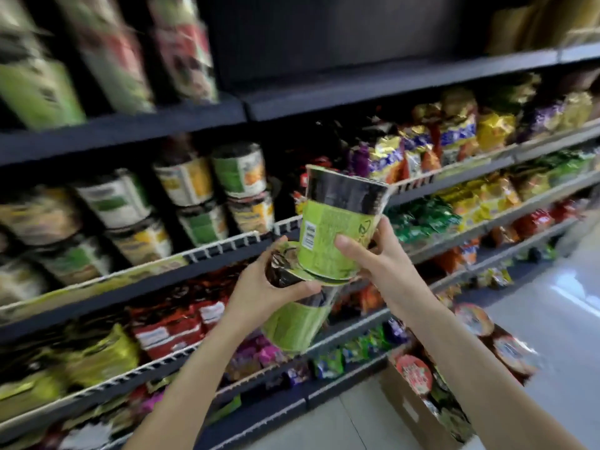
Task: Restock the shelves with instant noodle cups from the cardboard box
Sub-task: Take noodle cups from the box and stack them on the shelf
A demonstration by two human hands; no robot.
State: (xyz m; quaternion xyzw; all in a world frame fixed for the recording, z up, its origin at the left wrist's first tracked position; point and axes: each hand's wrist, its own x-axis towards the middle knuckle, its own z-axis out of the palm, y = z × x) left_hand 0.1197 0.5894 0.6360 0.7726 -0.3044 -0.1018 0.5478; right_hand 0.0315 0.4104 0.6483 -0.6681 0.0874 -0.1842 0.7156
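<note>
The left hand [263, 287] grips the rim of the lower noodle cup [295, 323]. The right hand [370, 254] wraps the upper noodle cup [334, 222], stacked tilted on the lower cup's lid. Both hang in front of the cup shelf [227, 246]. The cardboard box [412, 414] sits near right. Recommended: level the 2 cups, then seat them beside the stacked cups [240, 190], labels outward.

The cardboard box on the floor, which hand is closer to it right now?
Right. The right hand grips the upper cup above the box, which lies low on the right. The left hand holds the lower cup farther left, toward the shelves.
</note>
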